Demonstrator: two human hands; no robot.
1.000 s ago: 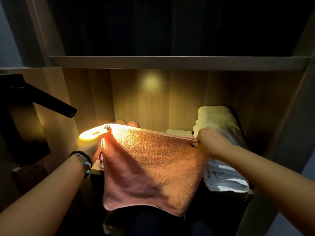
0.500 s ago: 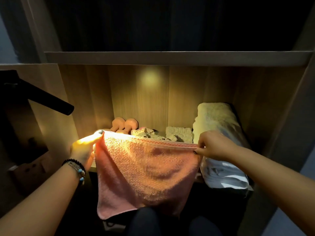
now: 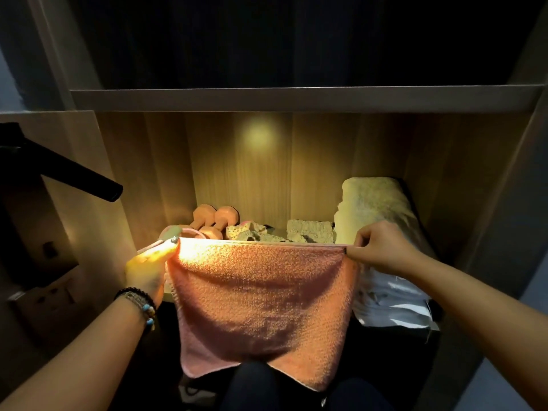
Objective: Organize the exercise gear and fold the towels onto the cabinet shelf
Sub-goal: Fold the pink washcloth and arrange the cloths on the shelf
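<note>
A pink towel [image 3: 261,304] hangs stretched between my hands in front of the lit cabinet shelf. My left hand [image 3: 148,268] pinches its top left corner. My right hand [image 3: 382,250] pinches the top right corner. The top edge is taut and level, and the rest hangs down over my knees. Behind it on the shelf lie orange dumbbells [image 3: 215,218], small beige folded cloths [image 3: 310,231] and a tall cream towel stack [image 3: 373,209] at the right.
A white striped fabric pile [image 3: 391,304] lies at the shelf's front right, under the cream stack. A black bar [image 3: 86,179] juts in from the left. The upper shelf board [image 3: 296,97] spans the top; the compartment above is dark.
Both hands have lowered the towel and pulled it slightly toward me, so the dumbbells and beige cloths behind it have come into view. The grips are unchanged.
</note>
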